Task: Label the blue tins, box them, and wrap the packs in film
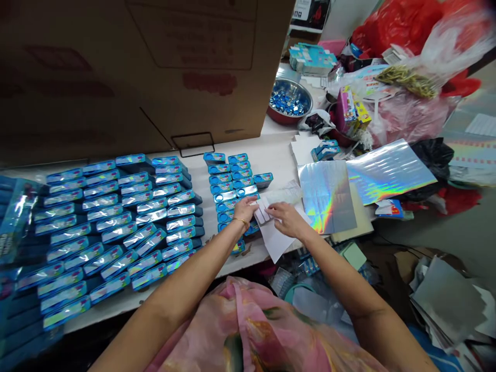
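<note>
Above white paper (277, 242) at the counter's (276, 150) edge, beside blue boxes (240, 174), the left hand's (245, 209) grip pinched a small white sheet (263, 213); the right hand's (289, 219) fingertips met it, pinching or not I couldn't tell. Seemingly light, flexible, easily creased, it suited edge holds.

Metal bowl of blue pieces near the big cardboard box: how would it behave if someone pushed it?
The bowl would probably keep its shape, since its wall looks like metal. The small pieces would likely shift and might spill if it tipped, as they lie loose under an open top.
</note>
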The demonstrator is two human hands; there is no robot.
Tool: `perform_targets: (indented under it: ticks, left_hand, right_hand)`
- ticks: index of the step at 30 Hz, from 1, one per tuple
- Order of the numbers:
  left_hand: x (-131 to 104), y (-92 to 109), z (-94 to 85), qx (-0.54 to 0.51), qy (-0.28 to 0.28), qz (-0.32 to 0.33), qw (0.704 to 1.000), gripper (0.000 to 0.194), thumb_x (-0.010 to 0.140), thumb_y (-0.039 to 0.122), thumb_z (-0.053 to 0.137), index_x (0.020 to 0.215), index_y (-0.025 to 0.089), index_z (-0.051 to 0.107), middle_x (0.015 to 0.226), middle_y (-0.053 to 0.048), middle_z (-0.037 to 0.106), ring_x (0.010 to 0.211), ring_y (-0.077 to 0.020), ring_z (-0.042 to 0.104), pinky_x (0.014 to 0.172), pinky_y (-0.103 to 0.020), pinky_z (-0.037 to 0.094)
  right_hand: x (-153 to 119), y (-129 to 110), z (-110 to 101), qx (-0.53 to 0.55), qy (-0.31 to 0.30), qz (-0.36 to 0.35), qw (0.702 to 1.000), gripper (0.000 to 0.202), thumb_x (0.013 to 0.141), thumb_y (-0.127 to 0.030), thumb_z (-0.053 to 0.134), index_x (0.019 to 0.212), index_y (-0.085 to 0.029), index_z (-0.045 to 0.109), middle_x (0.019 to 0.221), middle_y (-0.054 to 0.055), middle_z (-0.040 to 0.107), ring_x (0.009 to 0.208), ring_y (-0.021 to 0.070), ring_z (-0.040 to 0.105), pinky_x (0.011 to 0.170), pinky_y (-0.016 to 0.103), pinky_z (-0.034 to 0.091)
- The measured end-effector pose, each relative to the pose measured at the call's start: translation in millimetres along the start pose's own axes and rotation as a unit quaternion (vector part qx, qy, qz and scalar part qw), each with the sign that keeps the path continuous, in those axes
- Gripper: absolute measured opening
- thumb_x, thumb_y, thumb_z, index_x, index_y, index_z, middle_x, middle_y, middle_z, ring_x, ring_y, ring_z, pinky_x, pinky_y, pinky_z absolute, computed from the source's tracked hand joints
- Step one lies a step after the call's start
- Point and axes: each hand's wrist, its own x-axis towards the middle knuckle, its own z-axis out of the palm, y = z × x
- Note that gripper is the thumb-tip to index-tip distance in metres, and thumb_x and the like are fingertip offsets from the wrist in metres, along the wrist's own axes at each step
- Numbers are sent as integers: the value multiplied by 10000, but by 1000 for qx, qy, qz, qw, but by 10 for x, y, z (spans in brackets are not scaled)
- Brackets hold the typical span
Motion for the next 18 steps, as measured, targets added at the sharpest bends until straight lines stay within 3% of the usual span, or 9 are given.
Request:
perform_targets:
  ticks: [3,6,10,12,14,18]
  left_hand:
    - [-12,33,-30,-20,-5,19,1000,340,504,120,627,838,145,567,763,-8,621,639,-110,565,609,-252,455]
    - [-40,68,-46,-47,-10,29,998,350,498,112,626,840,147,561,733,5,614,622,-102,561,575,-232,452]
    - [-86,80,-65,-84,-12,20,996,334,499,105,615,824,147,548,696,14,591,577,-97,549,525,-228,452]
    - [-71,62,-76,-85,-8,18,996,323,508,105,610,822,148,547,699,12,588,583,-103,554,531,-240,460]
    - [-7,35,-81,-72,8,19,997,318,523,105,608,831,151,544,699,11,587,597,-109,562,559,-256,469]
    - [188,14,-80,0,58,56,997,315,575,115,601,883,148,546,754,-19,606,690,-143,592,664,-312,484]
  right_hand:
    - [201,135,-58,16,53,35,998,334,841,-214,435,1161,-200,529,1109,85,537,930,194,442,788,323,358]
    - [362,268,35,13,60,27,998,289,852,-203,430,1102,-216,574,1064,80,571,897,189,460,768,318,378]
    - [323,296,240,34,106,24,994,238,858,-186,425,1001,-207,613,1010,68,602,871,163,495,757,292,405]
    - [229,258,240,44,136,30,989,207,858,-215,431,924,-197,627,998,70,604,879,163,507,770,297,412]
    - [117,186,115,47,151,34,987,191,853,-238,441,860,-190,626,987,77,600,890,173,515,780,313,416]
    - [-84,-62,-393,64,151,74,984,149,828,-203,452,831,-180,599,958,81,583,888,185,520,768,314,417]
